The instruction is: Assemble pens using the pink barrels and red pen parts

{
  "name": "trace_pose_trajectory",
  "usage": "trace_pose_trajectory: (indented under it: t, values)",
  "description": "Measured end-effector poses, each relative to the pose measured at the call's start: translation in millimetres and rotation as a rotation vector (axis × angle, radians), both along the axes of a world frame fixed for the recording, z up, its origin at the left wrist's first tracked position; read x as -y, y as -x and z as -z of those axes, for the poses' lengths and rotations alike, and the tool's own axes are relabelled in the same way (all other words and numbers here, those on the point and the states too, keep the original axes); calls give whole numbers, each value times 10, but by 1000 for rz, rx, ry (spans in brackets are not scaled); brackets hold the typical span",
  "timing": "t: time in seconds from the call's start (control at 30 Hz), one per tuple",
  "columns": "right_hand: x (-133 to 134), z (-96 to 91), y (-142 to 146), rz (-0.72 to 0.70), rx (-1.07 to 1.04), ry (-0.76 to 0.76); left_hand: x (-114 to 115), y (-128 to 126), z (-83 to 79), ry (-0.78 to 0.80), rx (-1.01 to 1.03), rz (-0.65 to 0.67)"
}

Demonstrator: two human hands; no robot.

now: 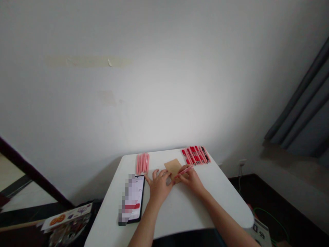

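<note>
My left hand (158, 184) lies flat on the white table (180, 209) with its fingers spread, touching the near edge of a small brown card (173, 166). My right hand (191, 178) is closed on a pink pen (185, 170), whose tip rests over the card. A row of several pink pens (142, 163) lies at the table's far left. Several red and black pens (195, 155) lie at the far right.
A phone (133, 199) with a lit screen lies on the table left of my left hand. A white wall stands just behind the table. A grey curtain (303, 116) hangs at the right. Printed packaging (68, 216) sits low at the left.
</note>
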State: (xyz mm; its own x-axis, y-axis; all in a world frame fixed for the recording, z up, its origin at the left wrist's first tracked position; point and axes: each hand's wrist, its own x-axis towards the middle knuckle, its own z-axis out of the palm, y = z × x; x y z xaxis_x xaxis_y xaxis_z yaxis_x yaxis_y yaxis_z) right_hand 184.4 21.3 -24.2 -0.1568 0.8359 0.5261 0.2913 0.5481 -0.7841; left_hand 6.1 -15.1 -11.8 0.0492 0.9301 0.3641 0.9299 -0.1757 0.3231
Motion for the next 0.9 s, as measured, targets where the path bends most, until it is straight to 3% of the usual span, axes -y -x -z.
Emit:
trace_pose_trajectory:
  t: [0.9]
  values:
    - [-85, 105, -44, 91, 125, -67, -10, 5, 12, 5, 18, 1]
